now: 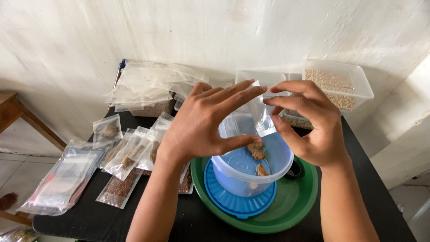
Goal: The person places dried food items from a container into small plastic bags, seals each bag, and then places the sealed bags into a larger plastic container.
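Between our fingertips, a small clear plastic bag is pinched by both hands: our left hand grips its near side, thumb under curled fingers, and our right hand takes the far edge. Directly beneath the grip sits a translucent blue tub with brown chunks inside, on a blue lid in a green basin. Left of our hold lie filled seed packets; beyond it, a clear box of grain.

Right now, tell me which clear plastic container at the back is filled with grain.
The far-right clear container, raised against the wall, is filled with pale grain. The clear container left of it, behind the hands, looks empty.
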